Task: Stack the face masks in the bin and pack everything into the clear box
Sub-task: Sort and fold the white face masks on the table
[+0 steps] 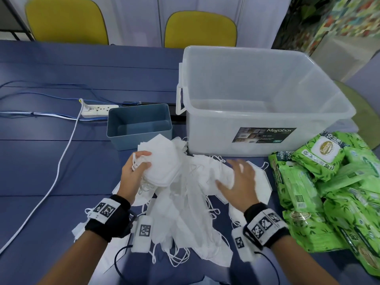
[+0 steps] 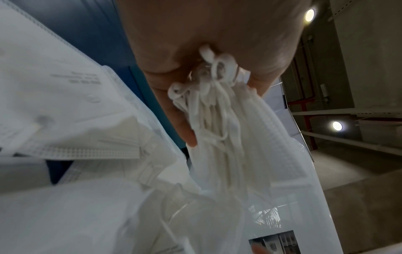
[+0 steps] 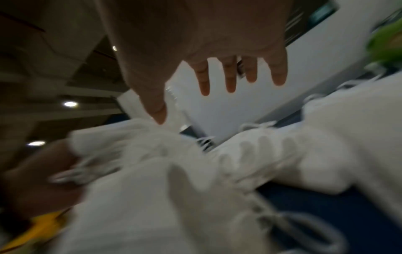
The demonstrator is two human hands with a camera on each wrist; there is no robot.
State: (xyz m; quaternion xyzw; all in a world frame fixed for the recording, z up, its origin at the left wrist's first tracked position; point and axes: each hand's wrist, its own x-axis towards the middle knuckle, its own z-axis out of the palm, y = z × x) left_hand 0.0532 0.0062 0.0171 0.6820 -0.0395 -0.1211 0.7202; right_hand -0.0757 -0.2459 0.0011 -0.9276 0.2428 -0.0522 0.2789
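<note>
At centre frame the left hand grips a stack of face masks by its edge, ear loops bunched in the palm (clearest from the left wrist). The right hand, fingers spread and holding nothing, hovers over the loose masks on the table. The bin and clear box stand above.

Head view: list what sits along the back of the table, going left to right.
Power strip → blue bin → clear box → green wipe packs, which lie nearer the camera than the box.
</note>
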